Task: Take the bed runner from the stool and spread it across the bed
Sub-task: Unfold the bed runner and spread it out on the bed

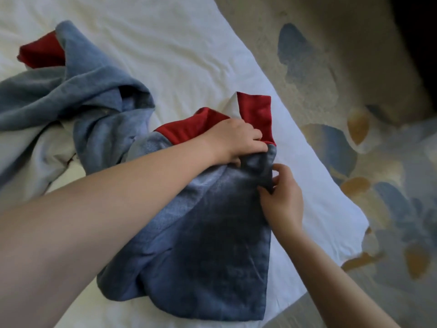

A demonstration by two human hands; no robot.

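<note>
1 bed runner (189,233), blue with red ends, crumpled on 1 white bed (177,55). 2 hands: left hand (236,140) grips its bunched fold; right hand (282,200) pinches the edge just beside.

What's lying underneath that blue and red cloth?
The white bed shows around the bed runner, so it lies on that; anything beneath its bunched folds is covered.

One blue-and-red bed runner (189,221), one white bed (177,55), two hands, left hand (236,138) and right hand (282,200), one patterned carpet (331,79).
</note>
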